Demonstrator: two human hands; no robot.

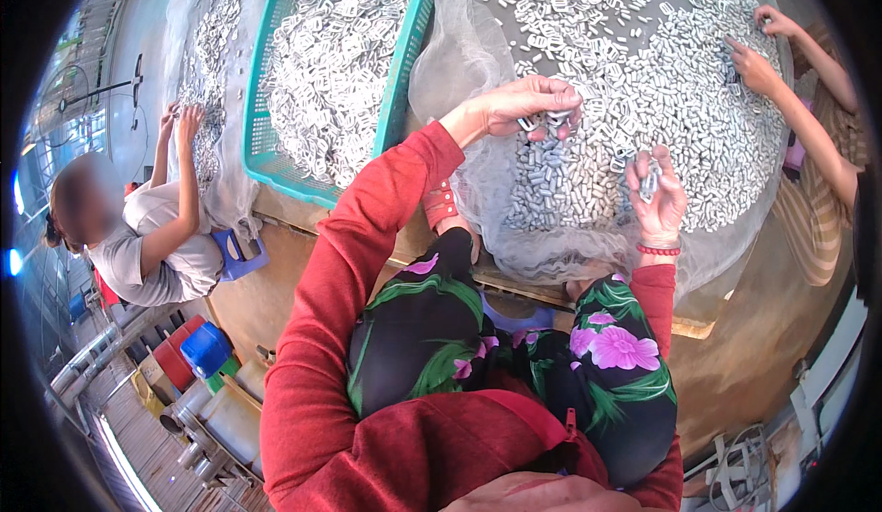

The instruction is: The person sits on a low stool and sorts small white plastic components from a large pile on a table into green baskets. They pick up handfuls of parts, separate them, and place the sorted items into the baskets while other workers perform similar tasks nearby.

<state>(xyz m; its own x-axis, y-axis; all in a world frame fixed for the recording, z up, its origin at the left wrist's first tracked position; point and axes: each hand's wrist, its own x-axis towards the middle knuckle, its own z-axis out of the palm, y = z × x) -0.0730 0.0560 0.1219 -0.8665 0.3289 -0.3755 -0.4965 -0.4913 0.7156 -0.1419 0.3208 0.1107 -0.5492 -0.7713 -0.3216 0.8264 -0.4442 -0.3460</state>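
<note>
Before me spreads a heap of small silver-grey pieces (562, 186), short slugs mixed with open-framed metal buckles. Over the heap's near left part is my left hand (537, 108), its fingers curled around a few small metal buckles (549, 121). To its right and a bit closer to me, my right hand (658, 201) is turned palm up. Between its thumb and fingers it grips a silver metal buckle (650, 184). Both hands are raised above the heap, apart from each other.
At left, a teal plastic basket (257, 135) is filled with buckles. Pale netting (459, 52) edges the heap. Another person's hands (756, 63) reach in from the right. A second person (147, 227) sits far left by another heap. A blue container (208, 348) stands lower left.
</note>
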